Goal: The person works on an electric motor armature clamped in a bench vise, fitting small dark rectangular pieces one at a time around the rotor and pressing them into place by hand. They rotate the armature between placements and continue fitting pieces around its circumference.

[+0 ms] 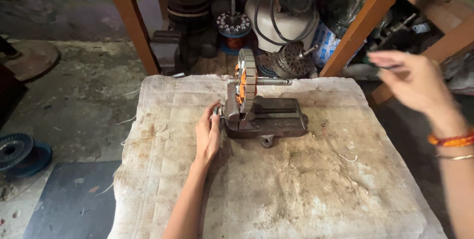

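Our left hand (207,133) steadies the vise (264,115) clamping the motor winding (245,78) upright; our right hand (412,78), blurred, pinches something dark.

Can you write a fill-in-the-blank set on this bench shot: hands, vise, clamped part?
1. The motor stator with orange windings stands clamped in a bench ____.
2. The left hand rests at the vise on its ____ end in the picture.
3. The right hand is raised ____ the cloth-covered table, apart from the vise.
4. A ____ bangle circles the right wrist.

Missing words: vise; left; above; orange
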Demonstrator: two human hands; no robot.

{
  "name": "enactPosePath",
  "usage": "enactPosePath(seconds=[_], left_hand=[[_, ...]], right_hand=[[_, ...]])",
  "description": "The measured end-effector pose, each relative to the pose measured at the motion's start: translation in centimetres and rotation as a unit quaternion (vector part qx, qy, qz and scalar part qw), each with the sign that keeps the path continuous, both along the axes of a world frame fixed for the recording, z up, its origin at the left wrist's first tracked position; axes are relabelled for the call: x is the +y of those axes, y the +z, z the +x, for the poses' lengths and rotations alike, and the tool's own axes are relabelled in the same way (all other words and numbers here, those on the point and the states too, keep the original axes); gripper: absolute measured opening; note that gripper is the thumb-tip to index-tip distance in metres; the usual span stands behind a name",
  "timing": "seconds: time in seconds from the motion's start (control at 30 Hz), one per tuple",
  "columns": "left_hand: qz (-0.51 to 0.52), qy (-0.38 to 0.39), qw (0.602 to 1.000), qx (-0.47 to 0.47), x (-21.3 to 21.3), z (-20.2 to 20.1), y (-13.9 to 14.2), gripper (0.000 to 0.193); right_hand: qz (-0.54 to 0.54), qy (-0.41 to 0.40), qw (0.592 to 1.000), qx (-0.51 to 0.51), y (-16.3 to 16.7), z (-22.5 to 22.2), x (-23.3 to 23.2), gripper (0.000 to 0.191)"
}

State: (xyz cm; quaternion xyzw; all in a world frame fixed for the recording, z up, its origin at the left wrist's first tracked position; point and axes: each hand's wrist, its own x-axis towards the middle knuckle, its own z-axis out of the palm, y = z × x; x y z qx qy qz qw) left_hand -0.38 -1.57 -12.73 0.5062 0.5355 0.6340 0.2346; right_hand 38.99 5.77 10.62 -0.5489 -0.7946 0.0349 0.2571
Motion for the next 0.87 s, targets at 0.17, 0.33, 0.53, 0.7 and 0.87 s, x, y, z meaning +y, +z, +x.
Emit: enactPosePath(seconds=[0.17,0.33,0.53,0.7,0.87], left_hand=[[-0.055,0.01,0.998,-0.001,-0.2,0.4,0.4,0.04],[-0.143,0.013,0.99,0.017,-0.2,0.0,1.2,0.038],[-0.073,-0.021,0.997,-0.012,0.7,-0.1,1.3,0.038],[-0.139,-0.087,0.96,-0.227,2.6,-0.9,2.2,0.045],[-0.125,-0.069,0.94,-0.311,3.8,-1.1,3.2,0.049]], right_hand=[[-0.045,0.233,0.969,0.076,-2.4,-12.4,-3.2,0.044],[0.173,0.194,0.951,0.168,-8.5,-18.5,-0.5,0.024],[0.252,0.11,0.932,0.235,-14.0,-18.8,2.8,0.017],[0.246,0.149,0.911,0.294,-14.6,-19.2,2.7,0.024],[0.242,0.14,0.91,0.305,-14.0,-19.4,2.8,0.027]])
